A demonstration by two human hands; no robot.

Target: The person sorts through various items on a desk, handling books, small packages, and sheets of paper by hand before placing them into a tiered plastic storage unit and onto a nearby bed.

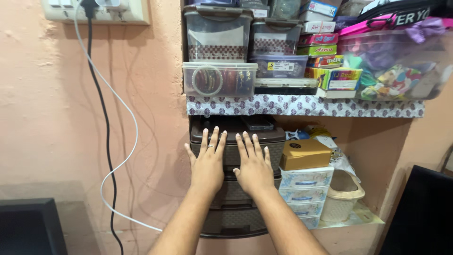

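Brown plastic drawer unit (236, 156) with a woven-pattern front stands in the lower niche, under the shelf. Its lower drawers are largely hidden behind the forearms; the base shows only as a dark curved edge. What lies on its top is dim: a dark flat object (257, 123), kind not clear.

Left hand (207, 163): flat, fingers spread and extended, palm toward the upper drawer front, a ring on one finger. Nothing grasped. Right hand (255, 165): same, open and flat, just beside the left. Whether the palms actually press the drawer front cannot be told.

Beside the unit, to the right: tan box (304, 153) on a small white drawer stack (306, 193), then a cream basket (342, 196). Items behind them are jumbled, not identifiable.

Shelf above has a patterned cloth edge (306, 106) and carries clear lidded containers; one (219, 79) holds bangles. A large clear tub (396, 61) of coloured items is cut off at right.

Wall (56, 118): peach plaster, rough. Black cable (106, 127) and white cable (133, 118) hang from a switchboard (94, 12) cut off by the top edge. Dark objects at both lower corners, cropped.
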